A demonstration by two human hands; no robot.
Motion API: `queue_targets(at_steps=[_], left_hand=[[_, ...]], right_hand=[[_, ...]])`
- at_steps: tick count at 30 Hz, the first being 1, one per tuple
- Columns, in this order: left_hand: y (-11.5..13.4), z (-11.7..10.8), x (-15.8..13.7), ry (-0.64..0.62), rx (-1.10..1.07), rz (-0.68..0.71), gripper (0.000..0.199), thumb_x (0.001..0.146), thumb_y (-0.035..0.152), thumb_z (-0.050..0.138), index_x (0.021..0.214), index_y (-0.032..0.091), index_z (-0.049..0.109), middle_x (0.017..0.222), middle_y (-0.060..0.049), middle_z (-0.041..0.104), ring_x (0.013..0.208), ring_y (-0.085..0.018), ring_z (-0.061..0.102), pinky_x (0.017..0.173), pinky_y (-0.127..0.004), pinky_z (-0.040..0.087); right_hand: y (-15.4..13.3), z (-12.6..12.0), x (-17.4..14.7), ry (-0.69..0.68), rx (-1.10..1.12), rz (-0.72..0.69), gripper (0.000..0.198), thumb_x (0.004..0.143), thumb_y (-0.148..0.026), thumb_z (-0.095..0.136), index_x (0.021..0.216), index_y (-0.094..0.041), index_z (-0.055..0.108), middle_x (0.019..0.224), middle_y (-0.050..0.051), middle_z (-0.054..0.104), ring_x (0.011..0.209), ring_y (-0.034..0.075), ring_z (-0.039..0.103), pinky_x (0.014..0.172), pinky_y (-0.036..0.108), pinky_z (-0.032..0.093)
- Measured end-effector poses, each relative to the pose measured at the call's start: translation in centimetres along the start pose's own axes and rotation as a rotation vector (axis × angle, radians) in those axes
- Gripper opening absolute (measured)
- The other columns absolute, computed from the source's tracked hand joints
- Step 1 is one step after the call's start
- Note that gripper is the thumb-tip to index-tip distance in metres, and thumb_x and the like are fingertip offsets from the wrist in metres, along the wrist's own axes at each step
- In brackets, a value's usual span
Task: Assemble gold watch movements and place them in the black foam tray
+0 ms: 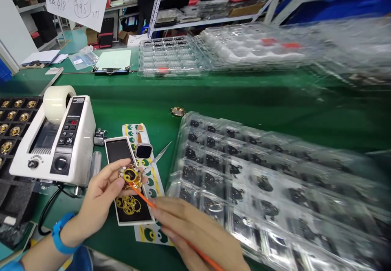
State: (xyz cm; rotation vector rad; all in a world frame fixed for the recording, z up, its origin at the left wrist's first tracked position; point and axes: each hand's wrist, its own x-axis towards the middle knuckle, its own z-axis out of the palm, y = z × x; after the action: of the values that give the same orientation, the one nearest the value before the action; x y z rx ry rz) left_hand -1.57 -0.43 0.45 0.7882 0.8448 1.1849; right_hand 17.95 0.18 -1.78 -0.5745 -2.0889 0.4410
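Observation:
My left hand (pixel 99 199) pinches a round gold-coloured case (pixel 134 173), like a watch case, between thumb and fingers. In my right hand (pixel 195 228) is a thin orange stick (pixel 143 197), its tip at the lower edge of the case. Beneath the hands lies a white-rimmed dark tray (pixel 119 224) with a tangle of thin yellow rings (pixel 130 206) in it. A strip of yellow and dark green stickers (pixel 157 187) runs beside and partly under the tray. A square dark-faced watch (pixel 143 151) and a pointed silver tool (pixel 161 153) lie near the case.
A white tape dispenser (pixel 84 140) stands left, beside a black compartment tray (pixel 23 130) of gold round parts. Clear plastic trays (pixel 232 169) with dark parts fill the right. Another gold part (pixel 177 111) lies behind. A clipboard (pixel 113 61) and clear trays (pixel 171 57) sit on the shelf.

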Motion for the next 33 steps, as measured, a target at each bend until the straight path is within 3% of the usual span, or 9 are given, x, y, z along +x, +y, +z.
queue_targets(at_steps=[3,6,9,16,19,23,26,29,33], left_hand=[[0.3,-0.2,0.0,0.024,0.006,-0.025,0.026,0.088,0.029,0.066,0.114,0.029,0.07,0.106,-0.004,0.076,0.098,-0.018,0.072,0.079,-0.019,0.058],[0.3,-0.2,0.2,0.079,0.007,-0.07,0.026,0.086,0.029,0.069,0.112,0.025,0.071,0.099,-0.005,0.077,0.092,-0.018,0.074,0.076,-0.018,0.058],[0.2,0.2,0.3,0.113,-0.016,-0.109,0.031,0.08,0.028,0.076,0.11,0.022,0.07,0.093,-0.005,0.078,0.089,-0.018,0.074,0.077,-0.02,0.059],[-0.3,1.0,0.4,0.058,-0.03,-0.12,0.035,0.076,0.027,0.078,0.11,0.02,0.069,0.1,-0.006,0.077,0.089,-0.015,0.073,0.078,-0.019,0.059],[-0.7,1.0,0.5,0.079,-0.022,-0.134,0.036,0.075,0.029,0.079,0.108,0.02,0.069,0.101,-0.005,0.077,0.089,-0.015,0.073,0.079,-0.021,0.059],[-1.2,0.9,0.7,0.13,0.015,-0.158,0.035,0.075,0.029,0.077,0.108,0.019,0.07,0.094,-0.005,0.077,0.087,-0.018,0.072,0.076,-0.023,0.058],[-1.3,0.8,0.8,0.17,0.035,-0.223,0.032,0.076,0.027,0.075,0.107,0.017,0.07,0.093,-0.007,0.076,0.089,-0.02,0.072,0.077,-0.025,0.057],[-1.1,0.8,0.9,0.2,-0.006,-0.257,0.034,0.074,0.026,0.074,0.106,0.016,0.069,0.091,-0.007,0.076,0.087,-0.021,0.073,0.075,-0.026,0.058],[-0.7,0.9,1.0,0.202,-0.018,-0.246,0.033,0.07,0.021,0.078,0.1,0.014,0.068,0.082,-0.005,0.075,0.077,-0.018,0.074,0.067,-0.022,0.059]], right_hand=[[0.3,0.2,-0.3,-0.072,-0.151,-0.22,0.027,0.095,-0.006,0.043,0.105,-0.009,0.067,0.094,0.012,0.075,0.104,0.02,0.068,0.09,0.03,0.059],[0.6,0.3,-0.5,-0.119,-0.23,-0.315,0.035,0.096,-0.007,0.035,0.105,-0.009,0.069,0.1,0.012,0.075,0.106,0.023,0.068,0.089,0.033,0.06],[0.7,-0.2,-0.4,-0.06,-0.2,-0.264,0.028,0.095,-0.009,0.043,0.107,-0.011,0.068,0.095,0.01,0.076,0.102,0.02,0.07,0.089,0.029,0.06],[0.0,-0.4,0.6,0.089,-0.205,0.035,0.022,0.093,-0.009,0.053,0.111,-0.017,0.062,0.089,0.007,0.076,0.084,0.015,0.074,0.08,0.023,0.062],[-0.1,0.5,0.8,0.114,-0.249,0.005,0.02,0.092,-0.005,0.052,0.107,-0.013,0.062,0.088,0.01,0.076,0.087,0.017,0.073,0.081,0.025,0.062],[0.1,1.7,0.3,0.059,-0.38,-0.206,0.022,0.09,-0.003,0.048,0.104,-0.004,0.065,0.091,0.018,0.075,0.095,0.026,0.072,0.081,0.035,0.062],[0.2,2.1,-0.3,-0.018,-0.407,-0.264,0.033,0.091,-0.005,0.037,0.109,-0.002,0.065,0.097,0.02,0.074,0.097,0.03,0.071,0.079,0.04,0.062],[0.2,1.6,-1.0,-0.003,-0.352,-0.205,0.036,0.094,-0.009,0.036,0.117,-0.012,0.064,0.098,0.014,0.075,0.098,0.026,0.07,0.077,0.037,0.063],[0.2,0.0,-1.3,0.163,-0.243,0.015,0.034,0.095,-0.014,0.045,0.121,-0.028,0.061,0.092,0.007,0.074,0.084,0.022,0.071,0.065,0.034,0.061]])
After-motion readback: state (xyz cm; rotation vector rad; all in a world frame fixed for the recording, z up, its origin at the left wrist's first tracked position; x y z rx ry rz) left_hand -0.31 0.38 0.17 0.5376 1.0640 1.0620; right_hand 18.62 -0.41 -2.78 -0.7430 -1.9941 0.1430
